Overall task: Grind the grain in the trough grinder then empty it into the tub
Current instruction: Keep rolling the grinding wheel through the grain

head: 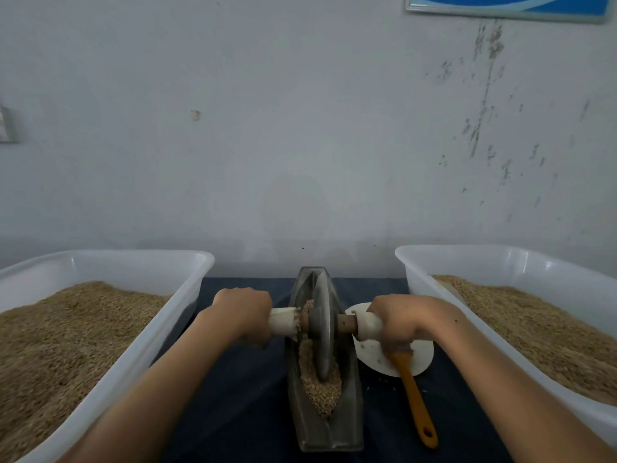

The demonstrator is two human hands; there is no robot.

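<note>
— Item one, the hands?

— Left hand [245,314] and right hand [397,320], well apart, each wrapped round a pale end of the axle [347,324] on either side of the wheel [323,325].

— The grain?

— Grain [317,379] lies in the trough [300,426], heaped mostly at the near end, coarse and tan; it looks only part ground.

— Risks?

— I'd say two. Roll the wheel too hard toward that near heap and it may push grain over the pointed lip onto the cloth [240,396]. Uneven pressure between the hands could tilt the wheel and make it ride up the trough wall.

— Materials?

— Trough: dull grey metal, boat-shaped, narrow. Wheel: thin grey disc, upright. Axle: brown wood, ends wrapped white. Left tub [187,295] and right tub [417,279]: translucent white plastic, rectangular, both holding grain. Brush [414,396]: orange handle, lying across a white round plate [424,359].
</note>
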